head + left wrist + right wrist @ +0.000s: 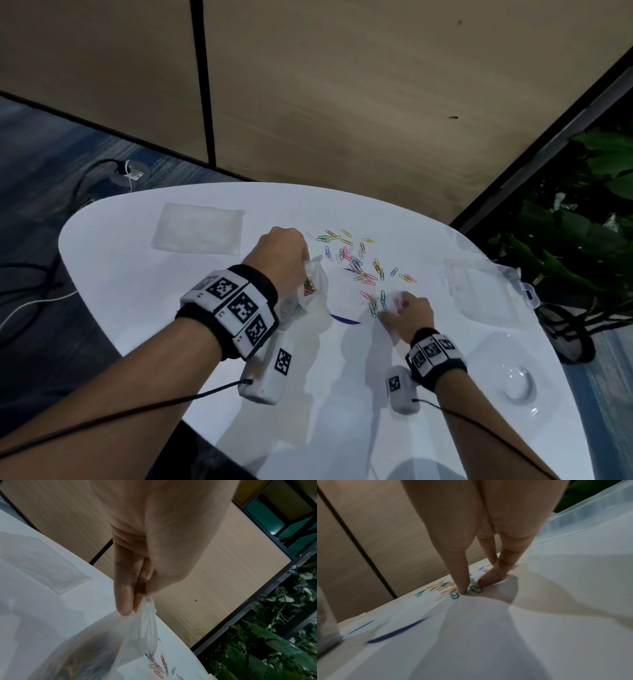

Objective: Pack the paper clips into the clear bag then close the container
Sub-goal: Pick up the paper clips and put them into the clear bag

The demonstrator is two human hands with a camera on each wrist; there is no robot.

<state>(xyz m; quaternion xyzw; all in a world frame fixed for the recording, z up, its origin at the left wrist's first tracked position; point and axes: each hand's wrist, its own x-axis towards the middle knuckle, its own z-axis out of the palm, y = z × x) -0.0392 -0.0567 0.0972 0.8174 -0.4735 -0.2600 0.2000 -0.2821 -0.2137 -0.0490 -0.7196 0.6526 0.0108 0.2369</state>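
Several coloured paper clips (pixel 359 263) lie scattered on the white table (pixel 342 394). My left hand (pixel 284 253) pinches the rim of a clear bag (pixel 315 284) and holds it up, left of the pile. In the left wrist view the fingers (pixel 123 601) grip the bunched plastic of the bag (pixel 102 649), with some clips blurred inside and loose clips (pixel 159 666) beyond. My right hand (pixel 400 308) is down at the pile's near edge. In the right wrist view its thumb and forefinger pinch a green clip (pixel 476 588) against the table.
A flat stack of clear bags (pixel 198 228) lies at the table's far left. A clear plastic container (pixel 479 291) stands open at the right edge, with plants (pixel 582 222) past it. A blue strip (pixel 346 320) lies between my hands. A wooden wall stands behind the table.
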